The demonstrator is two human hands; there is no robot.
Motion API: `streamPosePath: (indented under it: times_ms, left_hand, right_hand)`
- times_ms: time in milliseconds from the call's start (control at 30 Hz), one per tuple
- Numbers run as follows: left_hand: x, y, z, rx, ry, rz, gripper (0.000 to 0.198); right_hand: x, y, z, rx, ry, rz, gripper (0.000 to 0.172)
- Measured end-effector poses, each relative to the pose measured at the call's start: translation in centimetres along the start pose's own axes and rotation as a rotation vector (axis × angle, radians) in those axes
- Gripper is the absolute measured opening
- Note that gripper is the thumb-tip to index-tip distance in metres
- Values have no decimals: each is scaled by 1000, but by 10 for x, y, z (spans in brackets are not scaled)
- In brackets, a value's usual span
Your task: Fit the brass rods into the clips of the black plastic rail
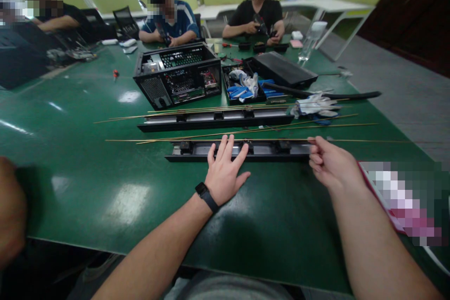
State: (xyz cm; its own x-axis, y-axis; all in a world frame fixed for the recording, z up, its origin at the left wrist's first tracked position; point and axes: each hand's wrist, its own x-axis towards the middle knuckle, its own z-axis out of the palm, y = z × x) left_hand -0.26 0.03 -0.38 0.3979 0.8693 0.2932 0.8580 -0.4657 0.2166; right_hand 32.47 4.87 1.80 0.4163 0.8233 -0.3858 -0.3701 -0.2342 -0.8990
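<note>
My left hand [225,171], with a dark watch at the wrist, lies open with its fingers spread over the near black channel rail [197,158]. Its fingertips reach a thin brass-coloured rod [281,140] running along the rail's back edge. At the rail's right end, my right hand [326,161] is closed in a pinch on this rod, the other fingers curled. Small black blocks [283,145] sit inside the channel. Behind it lies a second black rail [211,125] with more thin rods [197,111] along it.
An open computer case [177,79] stands behind the rails. Beside it are a box of gloves [242,85], a black panel [281,68], a dark tube [337,93] and loose gloves [316,104]. Several people sit around the green table [87,187]; a bottle [312,40] stands farther right.
</note>
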Motion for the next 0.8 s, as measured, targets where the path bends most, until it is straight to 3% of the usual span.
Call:
streamPosePath:
  times_ms: [233,500,700,800]
  left_hand:
    - [0,0,0,-4,4,6,83]
    - [0,0,0,-7,2,2,83]
    - [0,0,0,-6,5,3,83]
    - [0,1,-1,-8,-1,2,82]
  right_hand:
    - [5,-7,-5,48,90,-13,21]
    - [2,-4,-3,19,9,42,18]
    - [8,-6,-9,42,98,-40,21]
    - [6,-6,-8,40,83,-3,20]
